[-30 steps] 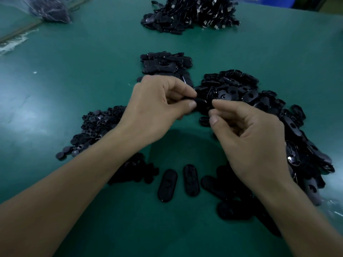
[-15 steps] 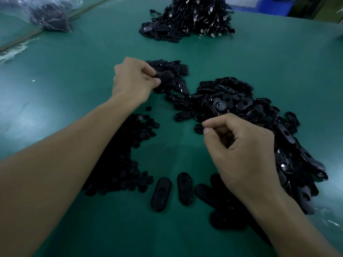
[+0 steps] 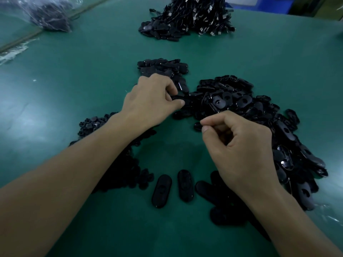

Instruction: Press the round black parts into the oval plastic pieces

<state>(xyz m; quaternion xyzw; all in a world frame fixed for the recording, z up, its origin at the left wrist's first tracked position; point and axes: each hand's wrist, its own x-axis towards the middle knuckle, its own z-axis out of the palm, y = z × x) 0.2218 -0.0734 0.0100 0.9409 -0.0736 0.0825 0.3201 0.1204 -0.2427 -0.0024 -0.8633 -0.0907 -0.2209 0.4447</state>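
My left hand (image 3: 152,102) pinches one black oval piece (image 3: 179,98) at the left edge of the big heap of oval plastic pieces (image 3: 241,101). My right hand (image 3: 239,151) hovers nearer to me, with thumb and forefinger pressed together. Its other fingers are curled round something dark, apparently round black parts, mostly hidden in the palm. The pile of round black parts (image 3: 89,123) lies to the left, partly under my left forearm. Two oval pieces (image 3: 161,190) lie side by side on the mat between my arms.
A smaller heap of black oval pieces (image 3: 163,67) sits just beyond my left hand. A large pile of black parts with metal clips (image 3: 194,17) lies at the far middle. A plastic bag (image 3: 50,17) is at the far left. More ovals (image 3: 228,216) lie under my right wrist.
The hands were joined over one piece. My left hand reached out to the farther heap, then drew back and took an oval from the big heap. My right hand barely moved.
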